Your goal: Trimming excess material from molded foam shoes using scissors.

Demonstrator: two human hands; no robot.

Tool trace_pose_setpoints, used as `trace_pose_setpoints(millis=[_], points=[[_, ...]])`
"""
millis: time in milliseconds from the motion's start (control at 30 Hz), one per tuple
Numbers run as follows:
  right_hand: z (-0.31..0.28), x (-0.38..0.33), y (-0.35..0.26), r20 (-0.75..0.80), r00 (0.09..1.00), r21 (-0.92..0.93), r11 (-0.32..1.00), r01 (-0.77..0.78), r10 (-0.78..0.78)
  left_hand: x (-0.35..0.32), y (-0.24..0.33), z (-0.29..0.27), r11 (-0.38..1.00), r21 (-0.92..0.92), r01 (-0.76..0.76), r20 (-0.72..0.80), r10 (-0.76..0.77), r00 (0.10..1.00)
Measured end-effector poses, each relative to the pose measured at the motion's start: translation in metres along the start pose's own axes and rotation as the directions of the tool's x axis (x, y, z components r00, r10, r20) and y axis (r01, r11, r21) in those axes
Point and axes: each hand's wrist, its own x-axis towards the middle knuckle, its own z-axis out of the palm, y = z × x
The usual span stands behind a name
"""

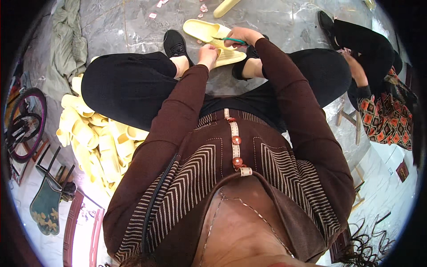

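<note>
Soft, even daylight falls over my lap; the marble floor (133, 20) shows pale glare, fisheye edges bend and darken, and the nearest clothing blurs.

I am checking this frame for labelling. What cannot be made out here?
- Head view: the tip of the green tool in the right hand is too small to identify.
- Part of the yellow slipper is covered by the left hand.
- The slipper at the top is cut by the edge.
</note>
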Motion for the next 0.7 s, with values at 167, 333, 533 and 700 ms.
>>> trace_pose_setpoints(millis=[167, 333, 533, 700], points=[[-0.012, 0.000, -0.001, -0.321, 0.941, 0.032, 0.992, 0.123, -0.106, 0.002, 0.019, -0.014, 0.997, -0.079, -0.021, -0.175, 0.006, 0.984], [-0.010, 0.008, 0.062, -0.381, 0.924, -0.345, 0.933, -0.107, -0.034, 0.011, 0.058, -0.004, 0.907, -0.413, -0.081, -0.412, -0.107, 0.905], [0.046, 0.020, 0.036, -0.600, 0.788, 0.086, 0.990, -0.111, 0.140, 0.037, -0.003, -0.017, 0.943, 0.160, -0.293, -0.540, 0.332, 0.774], [0.041, 0.018, 0.068, -0.673, 0.675, 0.265, 0.951, -0.161, 0.302, 0.031, -0.001, 0.012, 0.890, 0.453, -0.044, 0.052, 0.023, 0.998]])
